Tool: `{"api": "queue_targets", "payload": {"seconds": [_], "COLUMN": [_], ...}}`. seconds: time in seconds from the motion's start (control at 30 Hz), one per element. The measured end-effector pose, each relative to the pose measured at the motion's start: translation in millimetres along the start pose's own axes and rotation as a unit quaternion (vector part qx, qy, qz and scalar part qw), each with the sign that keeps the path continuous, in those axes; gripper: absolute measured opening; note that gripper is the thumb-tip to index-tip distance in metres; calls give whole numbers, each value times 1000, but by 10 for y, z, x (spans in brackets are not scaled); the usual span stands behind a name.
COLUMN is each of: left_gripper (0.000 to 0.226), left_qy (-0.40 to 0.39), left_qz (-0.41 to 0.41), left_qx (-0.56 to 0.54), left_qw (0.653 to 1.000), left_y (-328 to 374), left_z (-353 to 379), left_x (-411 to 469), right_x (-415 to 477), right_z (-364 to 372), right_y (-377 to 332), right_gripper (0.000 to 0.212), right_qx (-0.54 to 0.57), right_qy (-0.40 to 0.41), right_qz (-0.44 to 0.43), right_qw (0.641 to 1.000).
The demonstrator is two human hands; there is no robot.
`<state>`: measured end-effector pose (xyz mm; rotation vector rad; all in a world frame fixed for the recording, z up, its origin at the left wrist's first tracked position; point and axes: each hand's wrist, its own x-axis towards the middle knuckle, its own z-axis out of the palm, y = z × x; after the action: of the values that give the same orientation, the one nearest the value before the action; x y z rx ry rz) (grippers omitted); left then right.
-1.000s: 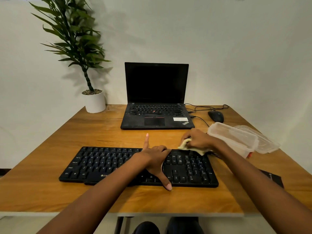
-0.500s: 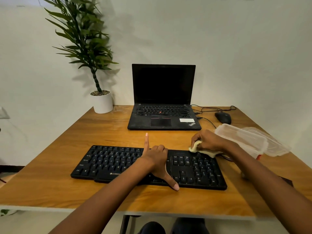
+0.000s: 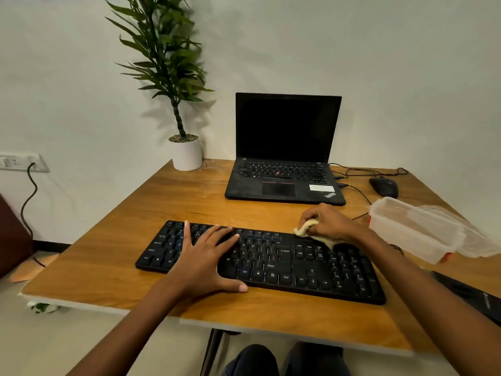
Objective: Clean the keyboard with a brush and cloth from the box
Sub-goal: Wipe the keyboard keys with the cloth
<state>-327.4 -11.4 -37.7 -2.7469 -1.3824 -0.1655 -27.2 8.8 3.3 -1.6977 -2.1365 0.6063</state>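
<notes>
A flat black plastic keyboard (image 3: pixel 298 264) with low square keys is lying across the near half of the wood-grain worktop (image 3: pixel 122 267), its right end angled nearer. The left hand (image 3: pixel 203 259) is resting on the keyboard's left-middle keys, its fingers (image 3: pixel 217 234) lying straight and spread wide, with the thumb stretching along the keyboard's near edge; it is holding nothing. The right hand (image 3: pixel 329 222) is sitting at the keyboard's far right edge, its fingers curling tightly round a soft, pale, crumpled cloth (image 3: pixel 305 229). The cloth is poking out left of the knuckles and trailing under the palm onto the keys. Just right of that hand, a clear rectangular plastic box (image 3: pixel 406 229) is standing on the worktop. A matte black laptop (image 3: pixel 284 147) is standing open at the far side, with a rounded black mouse (image 3: pixel 383 187) to its right.
</notes>
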Motion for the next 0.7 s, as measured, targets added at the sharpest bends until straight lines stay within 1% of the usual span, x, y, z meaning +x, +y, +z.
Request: {"api": "queue_targets", "payload": {"seconds": [0.17, 0.27, 0.33, 0.4, 0.47, 0.6, 0.7], "left_gripper": [121, 116, 110, 100, 94, 94, 96], "left_qy": [26, 32, 57, 47, 63, 77, 82], "left_qz": [15, 4, 13, 9, 10, 12, 8], "left_qx": [10, 15, 13, 2, -2, -4, -6], "left_qw": [1000, 999, 998, 999, 998, 997, 997], "left_y": [162, 158, 174, 198, 195, 185, 191], "left_z": [61, 77, 95, 121, 176, 193, 195], "left_x": [0, -29, -41, -53, -38, -40, -43], "right_x": [340, 374, 359, 376, 456, 724, 813], "right_z": [280, 209, 124, 106, 169, 409, 474], "right_y": [-339, -277, -202, -206, -315, -637, -700], "right_gripper": [20, 23, 23, 24, 26, 26, 24], "right_qx": [50, 51, 49, 54, 62, 85, 88], "right_qy": [-19, -52, -72, -81, -84, -89, -96], "right_qz": [-10, -1, 15, 24, 21, 2, -19], "right_qw": [999, 997, 996, 995, 994, 992, 991]}}
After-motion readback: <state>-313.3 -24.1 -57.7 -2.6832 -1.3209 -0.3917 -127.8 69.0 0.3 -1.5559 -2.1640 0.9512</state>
